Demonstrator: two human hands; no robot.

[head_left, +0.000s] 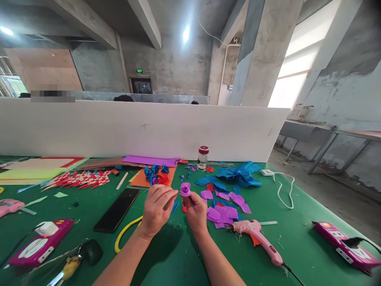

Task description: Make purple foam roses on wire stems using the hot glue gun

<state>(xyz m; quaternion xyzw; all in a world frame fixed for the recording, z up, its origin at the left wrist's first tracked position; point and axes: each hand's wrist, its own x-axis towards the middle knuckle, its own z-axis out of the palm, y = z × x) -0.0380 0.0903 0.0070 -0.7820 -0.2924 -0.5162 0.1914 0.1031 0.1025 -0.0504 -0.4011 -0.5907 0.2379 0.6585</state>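
Observation:
A small purple paper flower [185, 190] with a rolled centre is pinched in the fingertips of my right hand [196, 209]. Close by on the left, my left hand [157, 207] has its thumb and fingers pressed together; what they hold, if anything, is too small to make out. Loose purple paper petals [222, 214] lie to the right of my right hand, beside crumpled blue paper pieces [242, 174]. Beyond my hands, blue paper flowers [152, 171] and a red paper flower [163, 178] rest on an orange sheet [139, 179].
A pink glue gun [258, 234] lies right of my forearms. Left are a black phone [117, 209], a yellow ring [120, 237] and a magenta power strip [41, 242]. A red-lidded jar [203, 159] stands before the white partition [178, 131]. Another power strip [345, 246] lies far right.

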